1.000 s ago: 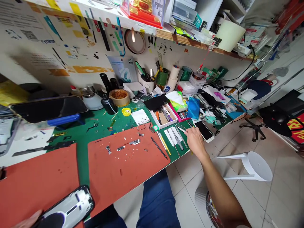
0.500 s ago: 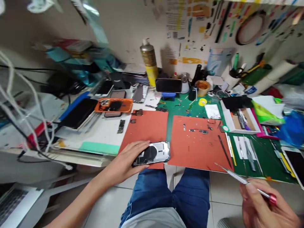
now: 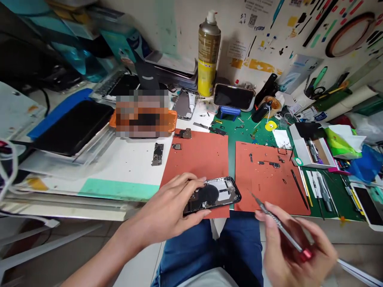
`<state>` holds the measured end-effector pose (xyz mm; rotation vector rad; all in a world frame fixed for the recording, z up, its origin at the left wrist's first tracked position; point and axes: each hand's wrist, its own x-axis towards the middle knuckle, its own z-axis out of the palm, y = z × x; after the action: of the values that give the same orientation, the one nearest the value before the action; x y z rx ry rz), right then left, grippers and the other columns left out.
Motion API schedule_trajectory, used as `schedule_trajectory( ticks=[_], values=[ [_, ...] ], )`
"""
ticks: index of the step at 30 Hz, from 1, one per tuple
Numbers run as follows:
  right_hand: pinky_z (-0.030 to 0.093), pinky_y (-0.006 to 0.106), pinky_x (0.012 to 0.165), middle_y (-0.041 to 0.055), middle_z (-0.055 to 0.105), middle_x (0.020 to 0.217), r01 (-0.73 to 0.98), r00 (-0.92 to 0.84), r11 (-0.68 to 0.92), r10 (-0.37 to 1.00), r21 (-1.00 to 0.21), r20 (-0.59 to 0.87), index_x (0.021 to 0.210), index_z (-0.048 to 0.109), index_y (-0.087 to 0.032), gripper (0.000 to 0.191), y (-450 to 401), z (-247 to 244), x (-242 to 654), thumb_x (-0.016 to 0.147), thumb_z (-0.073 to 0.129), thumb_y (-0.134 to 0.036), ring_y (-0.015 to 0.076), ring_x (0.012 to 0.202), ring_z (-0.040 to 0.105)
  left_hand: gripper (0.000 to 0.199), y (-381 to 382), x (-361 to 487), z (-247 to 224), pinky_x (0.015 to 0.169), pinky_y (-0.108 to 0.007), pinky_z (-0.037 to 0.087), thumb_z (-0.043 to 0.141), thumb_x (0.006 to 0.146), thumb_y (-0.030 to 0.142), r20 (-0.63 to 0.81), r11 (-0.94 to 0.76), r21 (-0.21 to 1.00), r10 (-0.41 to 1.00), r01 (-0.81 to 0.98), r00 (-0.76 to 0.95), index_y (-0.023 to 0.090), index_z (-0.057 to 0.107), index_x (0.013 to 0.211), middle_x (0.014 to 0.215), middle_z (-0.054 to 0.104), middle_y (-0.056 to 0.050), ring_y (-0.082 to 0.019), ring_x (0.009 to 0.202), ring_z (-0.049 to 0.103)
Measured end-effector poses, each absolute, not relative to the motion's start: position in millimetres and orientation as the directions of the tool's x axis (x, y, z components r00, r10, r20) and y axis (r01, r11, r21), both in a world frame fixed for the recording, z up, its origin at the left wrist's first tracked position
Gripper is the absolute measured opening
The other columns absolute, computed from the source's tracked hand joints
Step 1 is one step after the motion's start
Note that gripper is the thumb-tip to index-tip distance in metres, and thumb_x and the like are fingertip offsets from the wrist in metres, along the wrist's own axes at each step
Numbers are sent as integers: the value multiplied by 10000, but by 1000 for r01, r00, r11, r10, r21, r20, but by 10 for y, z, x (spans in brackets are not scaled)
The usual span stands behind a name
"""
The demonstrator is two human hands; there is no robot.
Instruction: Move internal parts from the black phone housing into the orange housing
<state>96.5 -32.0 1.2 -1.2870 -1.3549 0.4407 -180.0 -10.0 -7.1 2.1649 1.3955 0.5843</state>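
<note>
The left hand (image 3: pixel 169 205) is gripping the black-rimmed, silver-backed phone housing (image 3: pixel 223 192) over the rectangular red mat (image 3: pixel 203 159); the right hand (image 3: pixel 285 261) is pinching the slim, red-ended silver metal tool (image 3: pixel 279 225), its fine point needing steady, light control.

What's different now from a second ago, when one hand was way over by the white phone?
The right hand has come left, away from the white phone, and now grips a red-ended tool, its tip over the right-hand mat. The view has swung left too. The left hand still holds the open phone shell; small parts remain on that mat.
</note>
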Motion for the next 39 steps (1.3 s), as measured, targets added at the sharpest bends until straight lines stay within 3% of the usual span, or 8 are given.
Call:
schedule_trajectory(
  ticks=[4,7,11,31,36,39],
  values=[
    [733,294,790,108,876,1071,533,47,517,773,-670,633,1230,605,-185,434,-275,-154,710,900,809,10,212,842,872,462,-139,-1750,-137,1021,-475,615,698,1058,421,166,-401,580,910,709,379,218,535,1439,1371,682,-141,-316,1281,675],
    [723,368,827,119,860,1129,573,-77,596,723,-562,687,1225,623,-177,450,-194,-307,681,889,786,75,228,974,861,428,-179,-1707,-211,1054,-493,580,666,1081,387,245,-453,534,891,714,382,181,529,1431,1422,694,-159,-328,1303,630],
    [637,387,869,107,867,1091,657,-143,613,673,-439,726,1133,635,-176,369,-138,-392,701,901,809,53,212,953,844,408,-186,-1684,-264,1044,-484,572,651,1090,353,307,-494,514,869,701,387,150,529,1422,1455,701,-170,-318,1268,619],
    [609,394,864,120,861,1128,656,-123,612,664,-442,737,1122,649,-153,390,-132,-537,677,869,826,84,219,974,832,375,-186,-1700,-227,983,-474,619,687,1049,322,289,-472,554,881,685,374,173,542,1362,1407,727,-166,-308,1215,654],
    [622,403,834,111,861,1134,675,-128,615,641,-408,757,1151,668,-164,394,-119,-523,686,874,837,59,227,954,826,407,-161,-1685,-210,970,-471,624,721,1030,323,286,-451,584,892,674,349,205,564,1387,1377,743,-152,-309,1194,675],
    [626,393,792,77,859,1075,767,-171,574,613,-286,772,1105,708,-202,342,-104,-479,715,867,908,-59,235,914,795,452,-167,-1677,-202,983,-502,626,748,1012,367,264,-438,577,899,689,350,193,571,1389,1383,739,-164,-326,1187,676]
  ],
)
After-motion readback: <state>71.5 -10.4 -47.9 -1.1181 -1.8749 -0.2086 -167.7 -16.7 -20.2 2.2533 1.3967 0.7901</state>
